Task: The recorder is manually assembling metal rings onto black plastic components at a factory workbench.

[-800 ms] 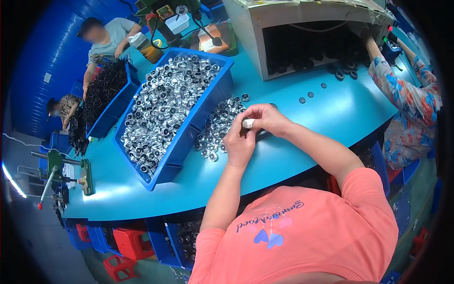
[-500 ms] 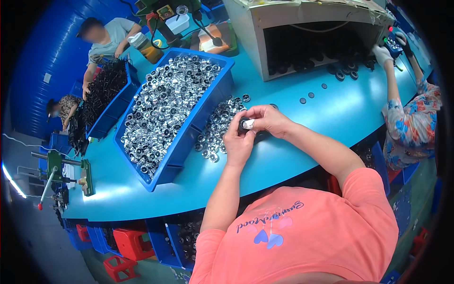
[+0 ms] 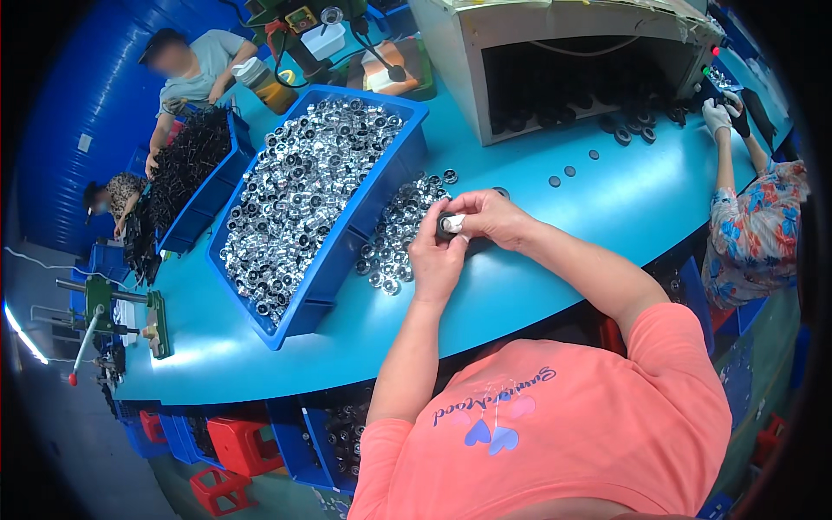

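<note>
Above the near part of the table, my left hand (image 3: 435,260) pinches a small black ring-shaped part (image 3: 445,227) from its left side. My right hand (image 3: 492,218) closes on the same part from the right, and a white wrap covers one of its fingertips. What sits inside the ring is mostly hidden by the fingers. Just beyond and left of my hands, loose shiny wheel hubs (image 3: 407,212) with dark centres lie in a heap on the turquoise table (image 3: 520,269). Dark round parts show partly behind my right hand.
Left of the heap, a large blue bin (image 3: 322,319) is full of similar hubs. A grey box-like housing (image 3: 475,78) at the back holds black rings, some spilling out. Small black discs (image 3: 568,171) lie nearby. Co-workers sit at far left and right; a green hand press (image 3: 156,325) stands left.
My hands keep their grip on the black part, with only slight finger shifts. At right, the co-worker's hands have come together lower over the table.
</note>
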A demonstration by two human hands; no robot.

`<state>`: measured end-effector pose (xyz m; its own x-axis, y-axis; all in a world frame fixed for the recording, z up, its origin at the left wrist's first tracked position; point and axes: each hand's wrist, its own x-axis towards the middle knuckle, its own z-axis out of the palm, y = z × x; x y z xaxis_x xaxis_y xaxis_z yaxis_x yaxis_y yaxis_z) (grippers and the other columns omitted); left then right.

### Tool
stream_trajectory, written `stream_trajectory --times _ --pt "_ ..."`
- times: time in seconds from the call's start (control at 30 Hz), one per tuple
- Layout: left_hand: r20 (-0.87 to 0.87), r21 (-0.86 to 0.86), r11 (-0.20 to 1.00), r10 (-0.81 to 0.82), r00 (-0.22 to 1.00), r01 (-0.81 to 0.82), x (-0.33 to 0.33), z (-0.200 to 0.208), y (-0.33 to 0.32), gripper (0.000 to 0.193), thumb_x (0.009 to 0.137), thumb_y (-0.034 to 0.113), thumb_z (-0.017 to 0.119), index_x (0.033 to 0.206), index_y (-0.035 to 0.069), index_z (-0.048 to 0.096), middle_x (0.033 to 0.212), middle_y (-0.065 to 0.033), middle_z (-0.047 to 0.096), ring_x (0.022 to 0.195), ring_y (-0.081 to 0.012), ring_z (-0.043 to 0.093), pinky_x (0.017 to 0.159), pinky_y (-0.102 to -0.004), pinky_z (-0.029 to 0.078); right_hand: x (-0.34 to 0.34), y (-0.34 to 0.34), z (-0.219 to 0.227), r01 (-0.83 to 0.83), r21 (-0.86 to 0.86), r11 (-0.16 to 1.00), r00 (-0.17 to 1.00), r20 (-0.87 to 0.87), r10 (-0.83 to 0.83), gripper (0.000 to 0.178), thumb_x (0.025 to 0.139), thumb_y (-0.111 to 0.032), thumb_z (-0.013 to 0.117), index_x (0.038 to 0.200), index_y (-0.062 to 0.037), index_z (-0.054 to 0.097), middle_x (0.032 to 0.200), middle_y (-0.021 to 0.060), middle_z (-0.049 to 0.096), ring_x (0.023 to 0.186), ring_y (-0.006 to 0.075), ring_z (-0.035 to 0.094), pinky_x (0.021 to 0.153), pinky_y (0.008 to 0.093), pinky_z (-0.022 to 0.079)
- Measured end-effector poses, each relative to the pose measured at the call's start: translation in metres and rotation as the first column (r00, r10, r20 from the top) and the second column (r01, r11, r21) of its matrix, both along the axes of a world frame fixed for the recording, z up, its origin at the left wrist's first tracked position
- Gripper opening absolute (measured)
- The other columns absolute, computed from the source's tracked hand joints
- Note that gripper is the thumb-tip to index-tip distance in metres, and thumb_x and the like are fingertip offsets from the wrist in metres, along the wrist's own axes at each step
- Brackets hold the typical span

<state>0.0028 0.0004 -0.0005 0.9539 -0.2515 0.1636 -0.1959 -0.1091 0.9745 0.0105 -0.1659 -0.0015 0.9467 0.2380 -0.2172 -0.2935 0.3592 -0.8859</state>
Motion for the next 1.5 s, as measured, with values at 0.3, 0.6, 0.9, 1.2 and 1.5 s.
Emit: stream_trajectory --times 0.3,0.6,0.9,1.2,1.5 --pt "-0.095 -0.309 0.947 -0.117 0.989 0.083 0.006 -0.002 0.005 0.055 0.085 -0.006 0.075 0.136 0.001 0.057 0.123 -0.0089 0.064 0.108 -0.0158 0.065 0.089 -0.0281 0.058 0.000 -0.011 0.011 -0.086 0.098 0.991 0.996 0.000 0.087 0.030 0.096 -0.019 0.072 0.121 -0.0024 0.069 0.110 0.0062 0.072 0.098 0.0143 0.070 0.088 0.0320 0.057" --pt "-0.145 -0.324 0.933 -0.214 0.966 0.158 0.010 0.006 0.012 0.035 0.099 0.004 0.060 0.135 0.005 0.059 0.108 -0.0071 0.068 0.076 -0.0076 0.060 0.056 -0.0217 0.052 0.002 -0.014 0.009 0.015 0.035 0.999 0.997 0.076 -0.018 0.021 0.095 -0.014 0.073 0.113 -0.0033 0.071 0.106 0.0069 0.072 0.093 0.0126 0.069 0.083 0.0289 0.057" --pt "-0.140 -0.312 0.948 -0.120 0.983 0.071 0.011 -0.003 0.011 0.030 0.097 -0.002 0.059 0.127 0.001 0.062 0.104 -0.0112 0.069 0.076 -0.0117 0.066 0.055 -0.0247 0.058 0.001 -0.002 0.005 0.148 -0.059 0.987 0.981 0.132 -0.139 0.014 0.091 -0.009 0.075 0.102 -0.0012 0.073 0.092 0.0053 0.073 0.079 0.0106 0.067 0.070 0.0249 0.057" --pt "-0.131 -0.138 0.990 0.000 0.991 -0.018 0.010 -0.005 0.013 0.029 0.094 -0.003 0.061 0.122 0.002 0.065 0.094 -0.0054 0.068 0.068 -0.0054 0.060 0.049 -0.0203 0.046 -0.002 0.004 0.004 0.192 -0.161 0.968 0.962 0.227 -0.153 0.014 0.094 -0.011 0.073 0.103 -0.0003 0.072 0.092 0.0053 0.073 0.079 0.0113 0.068 0.071 0.0261 0.057" --pt "-0.150 -0.358 0.929 -0.159 0.976 0.096 0.010 0.001 0.008 0.051 0.091 -0.002 0.069 0.140 0.001 0.055 0.115 -0.0095 0.067 0.090 -0.0105 0.066 0.061 -0.0216 0.056 0.001 0.001 0.012 0.220 -0.104 0.970 0.959 0.207 -0.195 0.016 0.097 -0.014 0.070 0.105 -0.0005 0.071 0.095 0.0041 0.072 0.081 0.0109 0.067 0.074 0.0272 0.056"
